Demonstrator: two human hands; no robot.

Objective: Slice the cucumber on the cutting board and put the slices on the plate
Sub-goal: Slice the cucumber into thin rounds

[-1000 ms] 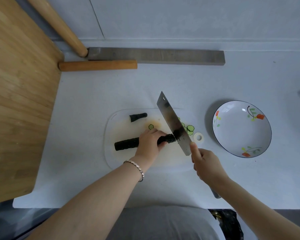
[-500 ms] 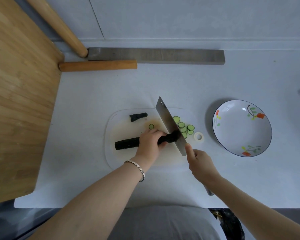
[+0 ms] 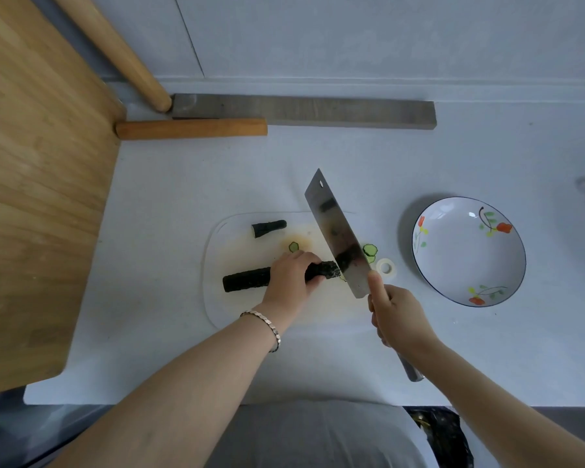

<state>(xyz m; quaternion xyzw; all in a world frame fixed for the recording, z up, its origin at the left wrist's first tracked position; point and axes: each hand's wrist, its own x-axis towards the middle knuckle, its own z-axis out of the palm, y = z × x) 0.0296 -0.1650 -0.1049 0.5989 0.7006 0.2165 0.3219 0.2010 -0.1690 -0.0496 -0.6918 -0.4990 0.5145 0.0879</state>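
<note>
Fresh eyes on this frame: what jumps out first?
The big cleaver, gripped by the right hand, is tilted at the cut end of the dark cucumber that the left hand holds on the cutting board. Right of it sits a flowered plate, bare; a few slices lie by the blade.

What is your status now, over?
Left hand grips cucumber. Right hand holds cleaver at cut end. Plate holds no slices. Tape roll beside cutting board.

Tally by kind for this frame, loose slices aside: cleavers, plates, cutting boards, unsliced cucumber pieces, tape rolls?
cleaver: 1
plate: 1
cutting board: 1
unsliced cucumber pieces: 2, long piece and stub
tape roll: 1
Total: 6
</note>
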